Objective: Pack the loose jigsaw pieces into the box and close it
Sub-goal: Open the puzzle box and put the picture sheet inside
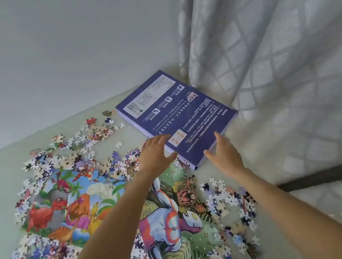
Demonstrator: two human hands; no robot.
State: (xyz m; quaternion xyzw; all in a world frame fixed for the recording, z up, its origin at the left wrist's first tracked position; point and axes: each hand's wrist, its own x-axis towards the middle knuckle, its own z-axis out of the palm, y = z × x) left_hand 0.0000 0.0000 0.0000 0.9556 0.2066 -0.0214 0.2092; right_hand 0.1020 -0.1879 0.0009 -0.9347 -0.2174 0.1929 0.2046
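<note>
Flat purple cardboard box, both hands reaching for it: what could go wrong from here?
1. The flat purple cardboard box lies closed, near corner over scattered loose jigsaw pieces; lifting may drag or flick some.
2. The box backs against the grey patterned curtain; it could snag.
3. The open left hand and right hand are not gripping yet; a hasty grab may slip.

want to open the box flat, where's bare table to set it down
Bare table lies right of the blue box, toward the curtain. Loose pieces and picture sheets crowd the middle and left.
</note>
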